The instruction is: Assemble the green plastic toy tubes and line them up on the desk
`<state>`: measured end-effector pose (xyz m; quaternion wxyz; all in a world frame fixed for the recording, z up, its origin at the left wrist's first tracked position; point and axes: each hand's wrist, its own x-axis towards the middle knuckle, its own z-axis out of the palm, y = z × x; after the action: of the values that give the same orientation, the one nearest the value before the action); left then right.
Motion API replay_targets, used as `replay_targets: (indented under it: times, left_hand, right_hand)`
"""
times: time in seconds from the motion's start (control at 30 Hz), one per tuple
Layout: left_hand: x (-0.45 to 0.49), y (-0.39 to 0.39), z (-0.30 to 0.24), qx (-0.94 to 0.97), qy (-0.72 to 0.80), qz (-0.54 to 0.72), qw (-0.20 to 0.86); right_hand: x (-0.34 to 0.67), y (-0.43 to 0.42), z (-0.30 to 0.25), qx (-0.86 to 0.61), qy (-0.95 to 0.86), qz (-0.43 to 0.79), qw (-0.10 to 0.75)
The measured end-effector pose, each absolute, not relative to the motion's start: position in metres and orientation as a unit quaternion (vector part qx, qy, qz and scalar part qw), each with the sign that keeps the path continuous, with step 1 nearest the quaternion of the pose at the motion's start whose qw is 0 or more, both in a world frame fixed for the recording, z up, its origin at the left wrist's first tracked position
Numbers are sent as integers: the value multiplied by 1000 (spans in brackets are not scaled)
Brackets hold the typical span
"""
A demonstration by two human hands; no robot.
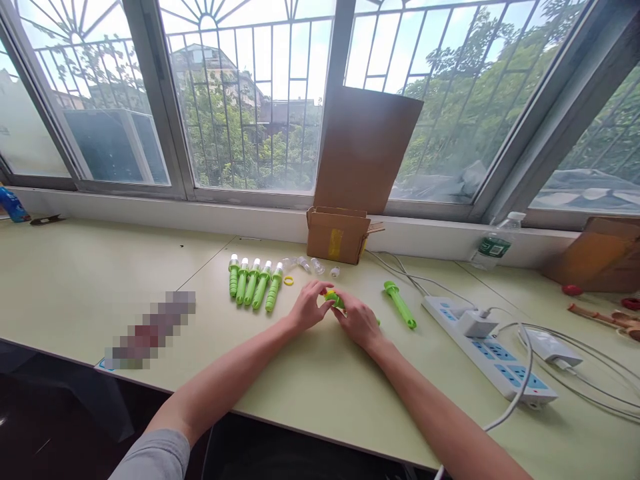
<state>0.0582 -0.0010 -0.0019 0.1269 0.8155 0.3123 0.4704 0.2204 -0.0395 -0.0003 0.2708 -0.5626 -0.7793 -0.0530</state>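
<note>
My left hand (pixel 307 308) pinches the yellow-ringed end of a green plastic tube (pixel 337 302), thumb and forefinger curled about it. Over the same tube lies my right hand (pixel 359 321), closed round its body and hiding most of it; a bit of green pokes out beyond the knuckles. Left of my hands, several green tubes with white caps (pixel 254 285) lie side by side. Near them are a loose yellow ring (pixel 289 281), clear plastic pieces (pixel 317 267) and a small clear part with white (pixel 335 272). An uncapped green tube (pixel 400 305) rests to the right.
Behind the parts stands an open cardboard box (pixel 333 235). A white power strip (pixel 490 353) with plugs and cables lies at the right, near a charger (pixel 555 348). A plastic bottle (pixel 497 243) leans by the sill. A blurred item (pixel 150 330) sits at front left.
</note>
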Motion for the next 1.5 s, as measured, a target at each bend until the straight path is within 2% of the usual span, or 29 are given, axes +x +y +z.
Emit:
replay_targets:
  times: [0.3,0.6,0.93,1.5]
  left_hand:
    - [59,2,-4,804,305,478,180]
    - [58,3,-5,792,305,493,191]
    - [55,0,0,800,283,474,234]
    - [54,1,-1,799,307,475,206]
  right_hand:
    - [222,-37,-3,-569,-785,-68,234]
    - [221,-39,-3,-554,-788,-61,260]
    - [221,-41,-2,-550,-804,-69,215]
    - [217,-44,1,-558,-792,-54,242]
